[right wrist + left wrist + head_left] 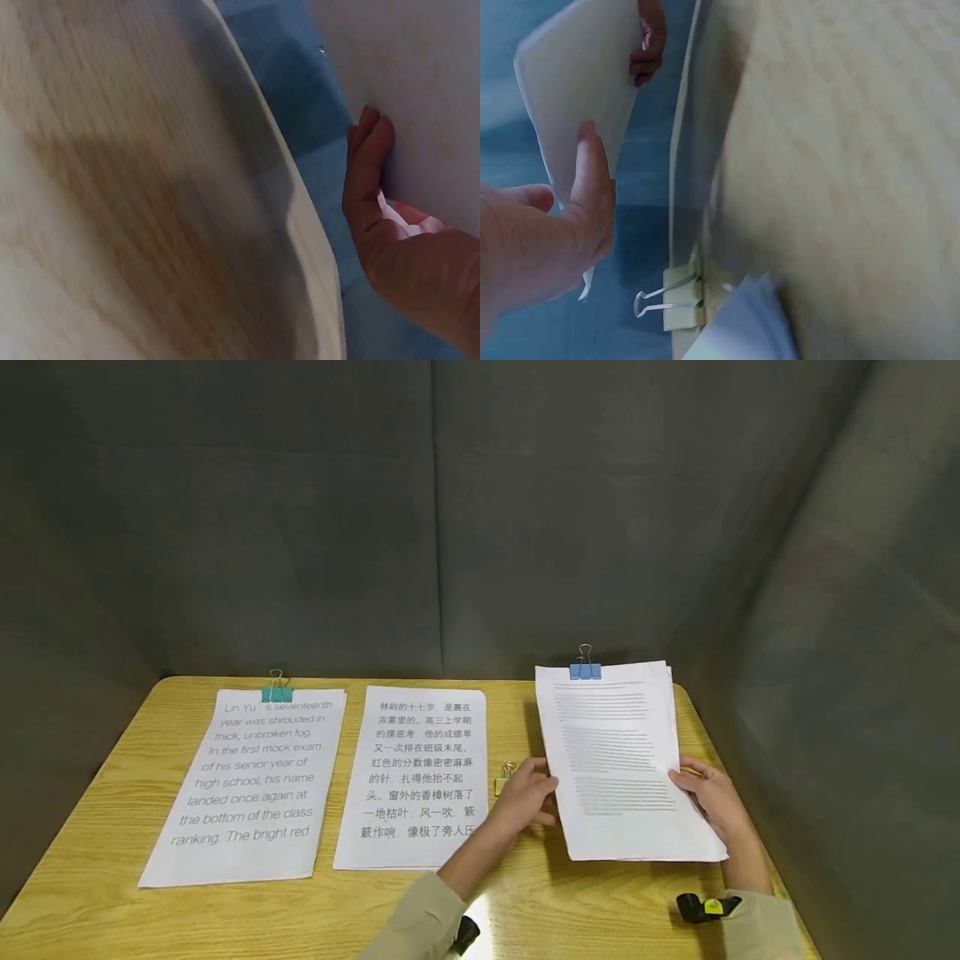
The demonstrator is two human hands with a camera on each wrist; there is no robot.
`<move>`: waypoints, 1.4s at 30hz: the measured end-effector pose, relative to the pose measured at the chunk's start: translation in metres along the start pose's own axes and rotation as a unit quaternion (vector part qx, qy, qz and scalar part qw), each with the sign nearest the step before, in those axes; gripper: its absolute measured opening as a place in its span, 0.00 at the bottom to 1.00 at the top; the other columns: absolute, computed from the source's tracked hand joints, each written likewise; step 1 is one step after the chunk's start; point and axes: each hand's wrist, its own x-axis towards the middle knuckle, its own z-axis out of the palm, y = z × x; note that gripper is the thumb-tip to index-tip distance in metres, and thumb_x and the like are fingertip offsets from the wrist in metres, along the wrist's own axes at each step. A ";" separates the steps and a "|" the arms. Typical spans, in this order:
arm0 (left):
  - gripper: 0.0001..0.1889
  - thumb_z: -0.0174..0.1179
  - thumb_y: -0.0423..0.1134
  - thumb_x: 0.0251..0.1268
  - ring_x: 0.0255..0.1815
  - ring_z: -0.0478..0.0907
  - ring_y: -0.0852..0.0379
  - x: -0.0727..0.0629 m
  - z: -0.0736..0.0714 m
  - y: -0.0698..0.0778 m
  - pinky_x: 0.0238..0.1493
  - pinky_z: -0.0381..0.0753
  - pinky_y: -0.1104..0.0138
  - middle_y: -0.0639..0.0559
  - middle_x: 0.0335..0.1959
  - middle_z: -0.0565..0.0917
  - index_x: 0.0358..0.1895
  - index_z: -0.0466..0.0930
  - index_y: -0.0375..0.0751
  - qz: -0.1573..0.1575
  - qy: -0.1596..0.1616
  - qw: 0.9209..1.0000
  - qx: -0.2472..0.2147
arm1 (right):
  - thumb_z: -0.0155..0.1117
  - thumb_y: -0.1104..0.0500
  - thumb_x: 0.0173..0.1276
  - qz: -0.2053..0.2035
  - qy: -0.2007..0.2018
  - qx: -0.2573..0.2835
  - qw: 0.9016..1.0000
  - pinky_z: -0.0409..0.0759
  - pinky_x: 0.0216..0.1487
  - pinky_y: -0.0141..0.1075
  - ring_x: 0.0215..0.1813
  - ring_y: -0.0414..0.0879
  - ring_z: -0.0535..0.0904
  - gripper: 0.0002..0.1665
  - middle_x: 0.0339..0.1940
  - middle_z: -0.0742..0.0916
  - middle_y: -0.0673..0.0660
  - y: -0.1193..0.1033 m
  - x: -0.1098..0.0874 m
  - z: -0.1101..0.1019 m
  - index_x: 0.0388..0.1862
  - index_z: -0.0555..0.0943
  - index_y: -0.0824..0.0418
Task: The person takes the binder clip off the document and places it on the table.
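A stack of printed paper [611,768] with a blue binder clip [585,671] on its top edge is held up over the right side of the table. My left hand [525,793] pinches its left edge, thumb in front and fingers behind. On the opposite edge my right hand [708,793] grips the sheets the same way. From below, the left wrist view shows the blank back of the stack [585,82] with fingers behind it. In the right wrist view, the right hand's fingers [367,165] lie against the back of the paper.
A yellow binder clip [501,785] lies just left of my left hand. Beside it is a stack with large Chinese print [416,777]. Farther left lies an English-print stack [247,785] with a teal binder clip [277,693]. Dark curtains [435,527] stand behind the wooden table [300,918].
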 end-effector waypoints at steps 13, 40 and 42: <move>0.23 0.47 0.31 0.78 0.31 0.83 0.54 -0.006 -0.052 0.026 0.27 0.81 0.66 0.38 0.48 0.85 0.73 0.68 0.32 0.042 0.040 0.998 -0.004 | 0.55 0.68 0.80 -0.064 -0.132 0.077 0.986 0.87 0.35 0.36 0.37 0.44 0.89 0.10 0.39 0.90 0.52 -0.014 -0.007 0.049 0.49 0.81 0.56; 0.20 0.47 0.30 0.79 0.31 0.84 0.53 -0.045 -0.112 0.028 0.31 0.81 0.64 0.44 0.40 0.88 0.68 0.75 0.33 0.056 0.033 0.995 0.081 | 0.57 0.50 0.82 -0.163 -0.061 -0.125 0.977 0.82 0.51 0.29 0.51 0.40 0.85 0.33 0.48 0.87 0.47 -0.127 0.013 0.081 0.70 0.69 0.76; 0.20 0.47 0.30 0.78 0.32 0.84 0.53 -0.046 -0.113 0.027 0.31 0.81 0.64 0.44 0.40 0.88 0.68 0.75 0.33 0.056 0.035 0.995 0.080 | 0.57 0.49 0.82 -0.169 -0.064 -0.138 0.974 0.82 0.52 0.30 0.50 0.40 0.84 0.33 0.49 0.87 0.50 -0.133 0.018 0.089 0.69 0.70 0.76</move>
